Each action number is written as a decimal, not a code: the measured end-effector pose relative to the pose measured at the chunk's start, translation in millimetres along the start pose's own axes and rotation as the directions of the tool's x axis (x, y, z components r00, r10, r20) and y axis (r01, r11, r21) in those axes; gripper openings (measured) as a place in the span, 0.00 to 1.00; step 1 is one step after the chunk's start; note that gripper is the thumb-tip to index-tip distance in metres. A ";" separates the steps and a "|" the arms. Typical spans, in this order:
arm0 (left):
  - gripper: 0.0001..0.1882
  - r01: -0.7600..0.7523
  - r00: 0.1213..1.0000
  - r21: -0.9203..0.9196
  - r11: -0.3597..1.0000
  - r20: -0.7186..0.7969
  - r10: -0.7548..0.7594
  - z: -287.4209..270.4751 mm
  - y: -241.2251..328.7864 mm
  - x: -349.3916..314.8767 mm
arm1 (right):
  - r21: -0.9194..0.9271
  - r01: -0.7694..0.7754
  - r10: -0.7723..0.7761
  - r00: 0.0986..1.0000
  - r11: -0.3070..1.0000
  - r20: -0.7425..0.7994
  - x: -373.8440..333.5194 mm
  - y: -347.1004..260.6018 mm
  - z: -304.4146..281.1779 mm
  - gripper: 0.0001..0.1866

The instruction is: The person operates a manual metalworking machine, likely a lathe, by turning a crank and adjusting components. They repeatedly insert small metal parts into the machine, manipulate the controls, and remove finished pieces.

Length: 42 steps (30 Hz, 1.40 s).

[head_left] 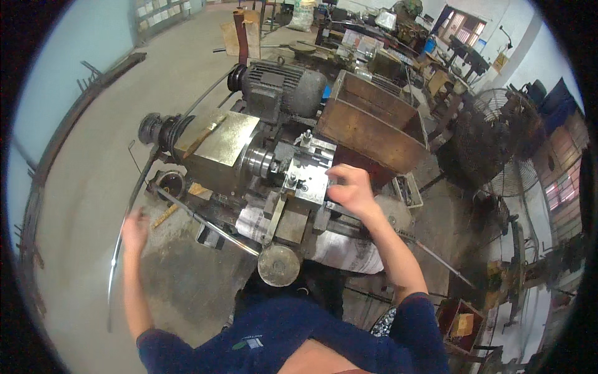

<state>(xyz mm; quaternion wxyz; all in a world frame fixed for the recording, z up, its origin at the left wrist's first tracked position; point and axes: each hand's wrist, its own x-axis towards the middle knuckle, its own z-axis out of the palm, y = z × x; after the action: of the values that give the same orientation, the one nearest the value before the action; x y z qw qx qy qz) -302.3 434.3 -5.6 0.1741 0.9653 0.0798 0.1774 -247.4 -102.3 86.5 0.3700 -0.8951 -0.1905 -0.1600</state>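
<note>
My left hand [134, 232], smeared by motion, is out at the left beside a long metal lever [114, 262]. Whether its fingers wrap the lever cannot be made out. My right hand [352, 189] is at the right edge of a bright steel fixture block [309, 179] with bolts in its top. Its fingers and thumb are curled together there, and what lies between them is hidden. Just left of the block is the round steel spindle nose [256, 160] of a small lathe-like machine. A round metal disc [278, 265] sits in front of my body.
A grey electric motor [283, 87] and a rusty open metal box [374, 128] stand behind the machine. A wooden-handled tool [204, 136] lies on the headstock cover [233, 138]. A second bar [212, 227] slants at front left. A large fan [495, 134] is at right.
</note>
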 end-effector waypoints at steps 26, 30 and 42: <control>0.15 0.658 0.667 0.317 0.683 0.175 -0.724 -39.6 -155.6 6.1 | -0.273 0.008 0.046 0.980 0.962 0.192 72.6 -2.5 123.9 0.10; 0.15 0.586 0.761 0.417 0.694 0.009 -0.648 -29.2 -192.3 -21.1 | -0.195 0.012 0.033 0.974 0.981 0.223 77.4 -9.0 128.8 0.11; 0.16 0.609 0.775 0.303 0.733 -0.030 -0.631 -35.7 -98.7 -62.3 | -0.204 -0.024 0.087 0.948 0.979 0.306 77.9 -12.3 122.7 0.13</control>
<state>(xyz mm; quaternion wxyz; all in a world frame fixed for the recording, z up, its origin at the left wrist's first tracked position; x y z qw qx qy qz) -382.2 523.3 -29.9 0.0798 0.9040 0.4159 0.0589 -167.0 11.8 44.4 0.2486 -0.9465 -0.2044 -0.0233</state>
